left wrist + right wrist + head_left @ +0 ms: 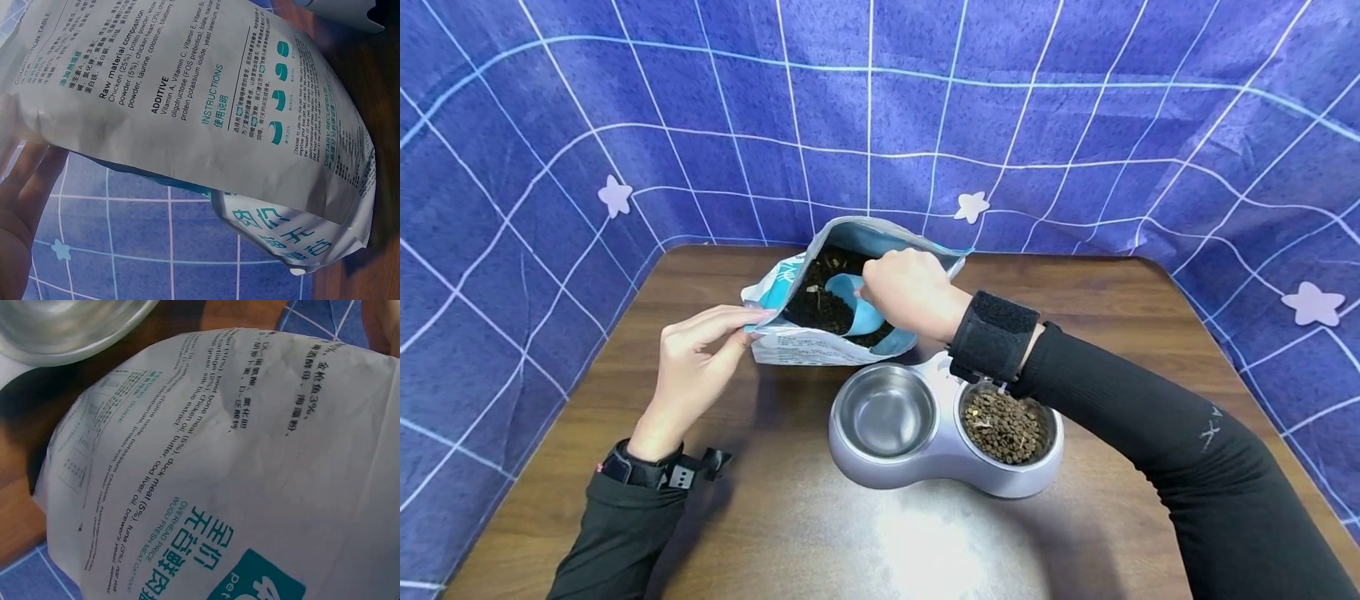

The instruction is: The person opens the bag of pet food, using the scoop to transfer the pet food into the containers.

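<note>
On the wooden table [797, 525], a grey double pet feeder [943, 458] stands nearest, its right steel bowl [1057, 433] holding brown kibble [1006, 429]. Just behind it is the cat food bag [812, 348], mouth open, dark kibble [816, 310] inside. The left hand [700, 354] pinches the bag's left corner; the right hand [912, 290] grips the blue scoop [867, 320] — handle hidden, cup down in the bag's kibble. Beyond hangs blue cloth [992, 108] — grid-lined, with pale stars [972, 207].

One bag [816, 346], one scoop [867, 318], one stand [943, 462], two bowls [887, 414]
</note>
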`<state>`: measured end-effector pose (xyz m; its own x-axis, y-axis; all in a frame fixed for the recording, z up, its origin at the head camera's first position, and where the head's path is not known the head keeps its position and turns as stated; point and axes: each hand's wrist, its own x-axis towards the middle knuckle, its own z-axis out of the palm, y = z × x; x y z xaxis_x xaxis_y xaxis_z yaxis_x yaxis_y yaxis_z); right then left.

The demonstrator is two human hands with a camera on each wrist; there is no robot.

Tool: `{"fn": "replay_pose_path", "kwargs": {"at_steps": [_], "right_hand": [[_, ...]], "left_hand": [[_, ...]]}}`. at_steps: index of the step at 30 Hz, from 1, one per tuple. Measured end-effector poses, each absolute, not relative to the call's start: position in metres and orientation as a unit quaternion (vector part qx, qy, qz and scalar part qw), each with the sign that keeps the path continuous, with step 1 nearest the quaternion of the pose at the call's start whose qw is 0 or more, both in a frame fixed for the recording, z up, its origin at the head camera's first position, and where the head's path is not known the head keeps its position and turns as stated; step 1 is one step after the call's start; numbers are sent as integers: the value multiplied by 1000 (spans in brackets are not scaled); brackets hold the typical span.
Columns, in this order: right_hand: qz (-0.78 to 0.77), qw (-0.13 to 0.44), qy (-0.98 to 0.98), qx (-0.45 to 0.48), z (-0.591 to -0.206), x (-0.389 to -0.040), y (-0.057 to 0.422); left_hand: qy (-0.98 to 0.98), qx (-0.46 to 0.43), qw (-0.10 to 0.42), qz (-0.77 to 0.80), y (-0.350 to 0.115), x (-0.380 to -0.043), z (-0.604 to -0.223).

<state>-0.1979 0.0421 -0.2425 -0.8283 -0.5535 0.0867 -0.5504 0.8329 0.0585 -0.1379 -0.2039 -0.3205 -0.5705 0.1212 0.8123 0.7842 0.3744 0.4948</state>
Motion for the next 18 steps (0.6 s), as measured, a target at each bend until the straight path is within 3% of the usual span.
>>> {"fn": "replay_pose_path", "kwargs": {"at_steps": [18], "right_hand": [[45,-2,-961,272,-238,-201,37]], "left_hand": [[-749,-301,353,-474,-205,-139,-320]]}}
